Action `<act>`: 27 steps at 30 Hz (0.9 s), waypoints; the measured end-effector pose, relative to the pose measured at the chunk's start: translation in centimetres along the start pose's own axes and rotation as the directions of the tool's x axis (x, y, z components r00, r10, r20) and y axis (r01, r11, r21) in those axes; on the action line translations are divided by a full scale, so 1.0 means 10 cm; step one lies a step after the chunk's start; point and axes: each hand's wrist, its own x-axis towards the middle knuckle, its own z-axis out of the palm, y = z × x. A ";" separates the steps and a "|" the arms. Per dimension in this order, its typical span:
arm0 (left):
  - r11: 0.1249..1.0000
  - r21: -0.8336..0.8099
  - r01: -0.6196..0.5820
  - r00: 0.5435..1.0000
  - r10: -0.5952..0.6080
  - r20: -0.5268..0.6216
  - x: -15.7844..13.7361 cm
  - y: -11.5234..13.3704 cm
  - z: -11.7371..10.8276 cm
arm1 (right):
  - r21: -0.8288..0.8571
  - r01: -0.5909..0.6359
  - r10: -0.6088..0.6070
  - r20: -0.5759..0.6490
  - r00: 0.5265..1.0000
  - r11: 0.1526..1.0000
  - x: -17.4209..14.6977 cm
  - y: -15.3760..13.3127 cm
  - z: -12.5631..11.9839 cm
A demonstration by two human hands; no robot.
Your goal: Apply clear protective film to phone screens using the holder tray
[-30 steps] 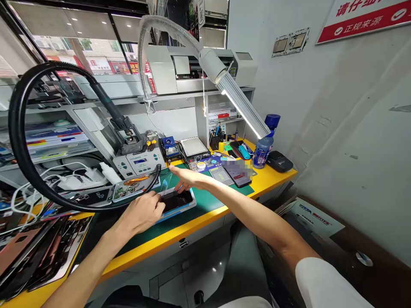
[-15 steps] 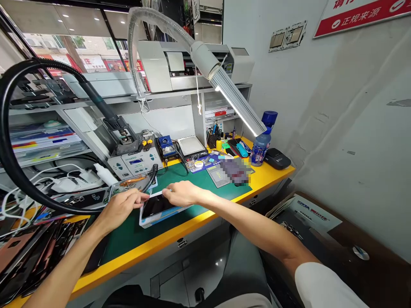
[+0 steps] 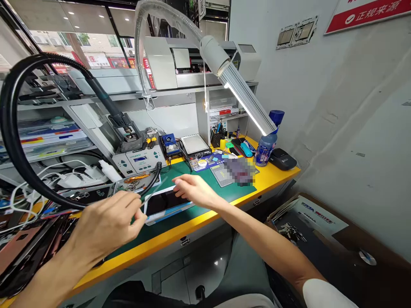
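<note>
A phone-like black glass panel [image 3: 165, 200] lies on a white and light-blue box [image 3: 170, 214] on the green mat. My left hand [image 3: 111, 220] is raised at the box's left end, closed in a pinch. From its fingertips a thin, clear film strip [image 3: 156, 191] slants up to the right over the panel. My right hand [image 3: 195, 190] hovers over the panel's right part, its fingers curled together. What that hand holds, if anything, is too small to make out.
A soldering station [image 3: 139, 160] stands behind, its thick black hose [image 3: 9, 141] looping at the left. A lamp [image 3: 247, 98] hangs overhead. Stacked phone shells [image 3: 25, 252] lie left. A blue bottle [image 3: 266, 147] and a black case [image 3: 282, 159] stand right.
My left hand has lifted off the panel's left end and come nearer, drawing up the clear strip. My right hand has risen slightly from the panel. The view has shifted a little.
</note>
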 end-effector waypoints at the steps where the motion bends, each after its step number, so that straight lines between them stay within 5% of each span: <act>1: 0.994 0.051 -0.099 0.995 0.098 0.012 0.01 0.06 -0.01 | 0.069 -0.007 0.006 0.013 1.000 0.998 -0.03 -0.01 -0.04; 5: 0.923 0.122 -0.366 0.931 0.361 0.059 0.07 0.25 -0.07 | 0.195 -0.004 -0.020 0.119 0.993 0.981 -0.18 -0.09 -0.18; 10: 0.877 0.146 -0.458 0.889 0.451 0.080 0.09 0.39 -0.10 | -0.108 0.123 -0.098 0.213 0.972 0.987 -0.32 -0.18 -0.27; 14: 0.896 0.163 -0.414 0.907 0.420 -0.005 0.03 0.44 -0.20 | -0.183 0.182 -0.136 0.240 0.961 0.966 -0.41 -0.14 -0.27; 17: 0.943 0.129 -0.308 0.928 0.328 -0.178 -0.20 0.60 -0.31 | -0.204 0.153 -0.125 0.143 0.982 0.967 -0.49 -0.02 -0.30; 19: 0.975 -0.059 -0.216 0.918 0.182 -0.353 -0.44 0.86 -0.29 | -0.152 0.074 -0.068 0.045 0.997 0.986 -0.55 0.09 -0.36; 21: 0.895 -0.394 -0.210 0.888 0.006 -0.460 -0.67 1.23 -0.11 | -0.065 -0.001 -0.001 -0.025 1.000 0.998 -0.59 0.21 -0.44; 22: 0.817 -0.524 -0.243 0.913 0.011 -0.407 -0.75 1.46 0.03 | -0.029 -0.026 0.024 -0.046 0.999 0.999 -0.60 0.26 -0.48; 23: 0.774 -0.609 -0.175 0.979 0.070 -0.192 -0.80 1.70 0.20 | -0.005 -0.043 0.042 -0.064 0.997 0.999 -0.60 0.30 -0.52; 24: 0.758 -0.651 -0.022 0.995 0.082 0.063 -0.82 1.94 0.40 | 0.004 -0.053 0.053 -0.082 0.995 0.999 -0.60 0.34 -0.55; 25: 0.760 -0.626 0.173 0.932 0.079 0.354 -0.81 2.19 0.60 | 0.002 -0.055 0.055 -0.102 0.993 0.998 -0.60 0.37 -0.57; 26: 0.764 -0.585 0.271 0.817 0.139 0.560 -0.77 2.42 0.79 | -0.005 -0.049 0.048 -0.123 0.991 0.999 -0.59 0.40 -0.59; 27: 0.767 -0.571 0.293 0.754 0.182 0.631 -0.73 2.63 0.97 | -0.019 -0.035 0.032 -0.143 0.989 0.999 -0.58 0.42 -0.59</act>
